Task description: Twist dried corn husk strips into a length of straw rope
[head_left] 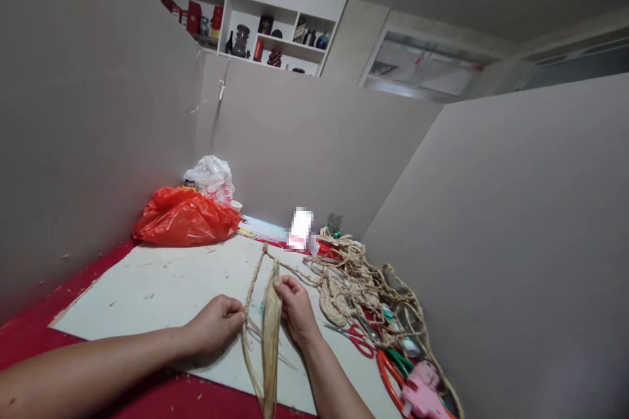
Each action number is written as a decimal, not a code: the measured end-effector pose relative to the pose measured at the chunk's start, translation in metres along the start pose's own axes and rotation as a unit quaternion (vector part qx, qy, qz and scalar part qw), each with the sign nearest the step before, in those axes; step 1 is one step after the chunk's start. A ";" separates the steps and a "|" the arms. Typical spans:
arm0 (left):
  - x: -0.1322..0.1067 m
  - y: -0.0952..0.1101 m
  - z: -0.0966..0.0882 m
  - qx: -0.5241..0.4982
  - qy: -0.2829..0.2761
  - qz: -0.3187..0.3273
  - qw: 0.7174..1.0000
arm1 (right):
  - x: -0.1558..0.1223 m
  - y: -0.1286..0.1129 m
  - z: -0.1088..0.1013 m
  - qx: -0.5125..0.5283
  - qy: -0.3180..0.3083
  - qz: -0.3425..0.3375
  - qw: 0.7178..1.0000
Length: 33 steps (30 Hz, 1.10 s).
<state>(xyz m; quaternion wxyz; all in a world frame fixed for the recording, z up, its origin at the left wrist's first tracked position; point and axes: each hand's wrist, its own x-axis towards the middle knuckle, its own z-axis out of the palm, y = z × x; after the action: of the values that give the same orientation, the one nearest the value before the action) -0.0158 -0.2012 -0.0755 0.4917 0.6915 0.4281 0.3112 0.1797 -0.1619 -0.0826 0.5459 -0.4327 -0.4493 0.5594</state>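
Observation:
My left hand [219, 324] pinches a thin braided straw cord [254, 280] where loose strands part from it. Up from those fingers the cord runs to a bend, then slants right toward a heap of rope. A broad, dry, tan leaf strip [271, 340] hangs between my hands, its top edge gripped by the thumb and fingers of my right hand [295, 308]. Narrow loose fibres trail below the cord. Beneath both hands lies a pale board [187, 281] with small scraps on it.
Coiled straw rope [344, 275] is heaped at the right. Red-handled scissors [356, 338], larger orange-handled shears [388, 376] and a pink glue gun [422, 389] lie nearby. A red plastic bag [187, 217] stands back left; a blurred bright phone-like screen [300, 229] leans against the grey partition [304, 137].

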 end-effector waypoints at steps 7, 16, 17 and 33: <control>0.002 -0.003 0.000 -0.016 0.010 -0.009 1.000 | -0.007 -0.012 0.001 0.013 -0.008 0.011 1.000; 0.007 0.008 -0.006 -0.165 0.067 -0.074 0.981 | -0.033 -0.064 0.024 -0.060 -0.050 0.064 0.995; 0.007 0.011 -0.007 -0.181 0.068 -0.085 0.977 | -0.037 -0.067 0.028 -0.102 -0.071 0.074 0.989; 0.010 0.011 0.001 -0.345 0.182 -0.131 0.911 | -0.061 -0.030 0.075 -0.398 -0.124 -0.061 0.907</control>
<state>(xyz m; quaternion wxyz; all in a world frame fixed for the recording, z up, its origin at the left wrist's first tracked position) -0.0071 -0.1939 -0.0653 0.6495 0.3476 0.4628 0.4931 0.1149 -0.2254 -0.0372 0.3008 -0.5129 -0.7243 0.3491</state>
